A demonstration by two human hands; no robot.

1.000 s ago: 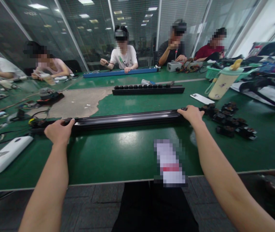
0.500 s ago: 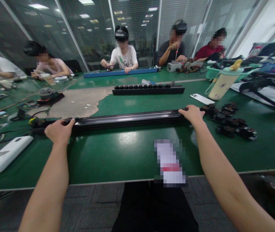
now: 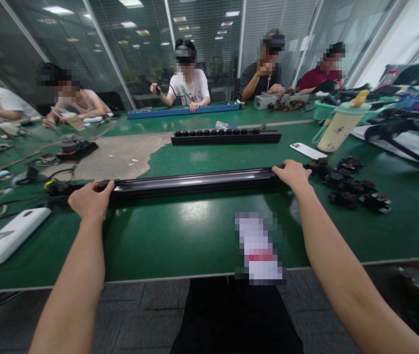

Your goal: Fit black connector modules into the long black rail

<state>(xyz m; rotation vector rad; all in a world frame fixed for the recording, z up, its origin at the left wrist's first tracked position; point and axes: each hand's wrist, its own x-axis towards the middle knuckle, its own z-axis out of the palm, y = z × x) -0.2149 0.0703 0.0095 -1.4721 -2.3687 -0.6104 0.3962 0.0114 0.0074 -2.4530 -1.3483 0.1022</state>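
Observation:
A long black bar with a glossy top lies across the green table in front of me. My left hand is closed around it near its left end, thumb pointing right along the bar. Near the right end, my right hand grips it with the thumb pointing left. The undersides of both hands and some fingers are hidden. Wires with a yellow piece show at the bar's left end. Just right of my right hand lies a cluster of small black parts.
A second black bar with a row of knobs lies behind. White phones rest left and right; a blurred-out flat item is near the front edge. A yellow tumbler stands at right. Several people sit across the table.
My hands and the black bar have not visibly moved. Across the table, the person in the white shirt has raised one hand, lifting a dark cord.

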